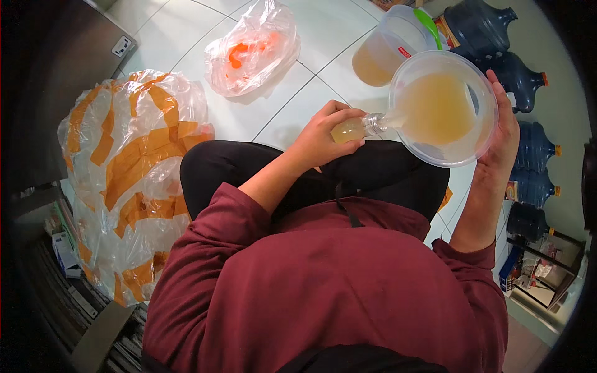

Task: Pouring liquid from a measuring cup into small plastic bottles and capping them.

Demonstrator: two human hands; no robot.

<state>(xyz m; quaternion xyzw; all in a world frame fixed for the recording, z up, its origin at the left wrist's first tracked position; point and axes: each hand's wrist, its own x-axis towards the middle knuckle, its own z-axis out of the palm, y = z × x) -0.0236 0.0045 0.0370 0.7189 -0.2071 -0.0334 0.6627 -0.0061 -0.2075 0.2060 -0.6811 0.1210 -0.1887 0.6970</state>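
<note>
My left hand [329,133] grips a small clear bottle [350,130] with pale yellow liquid inside. Its ridged, uncapped neck points right, at the rim of a round translucent plastic tub [396,93]. My right hand [501,126] holds that tub by its right side, tilted toward the bottle. Cloudy yellow liquid [433,109] lies in the tub, and a pale stream seems to run between its rim and the bottle mouth. Behind the tub, a taller translucent pitcher [373,60] with a green handle [426,25] stands on the floor, part-filled with similar liquid.
A knotted plastic bag with orange items [254,51] rests on the tiled floor [298,98]. At left lies a large clear plastic bundle with brown tape [140,172], near a metal cabinet [70,70]. Several blue water jugs [534,147] line the right wall, beside a small rack [550,265].
</note>
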